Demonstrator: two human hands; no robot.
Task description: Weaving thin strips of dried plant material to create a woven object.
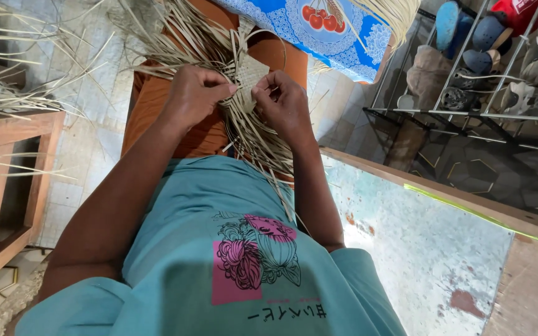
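Woven patch (248,73) of pale dried leaf strips sits pinched between both hands, over the lap. Left hand (195,93) closed on its left edge, right hand (283,101) closed on its right edge, fingertips almost meeting. Loose strips (263,140) run toward the body and fan away up-left. Orange cloth (210,134) beneath. Blue patterned sheet (319,37) with red fruit print beyond; shoe rack (468,115) right.

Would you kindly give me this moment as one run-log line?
left hand: pinching strips at edge of woven palm-leaf piece | right hand: gripping its other edge | loose strips: hanging over orange-clad lap
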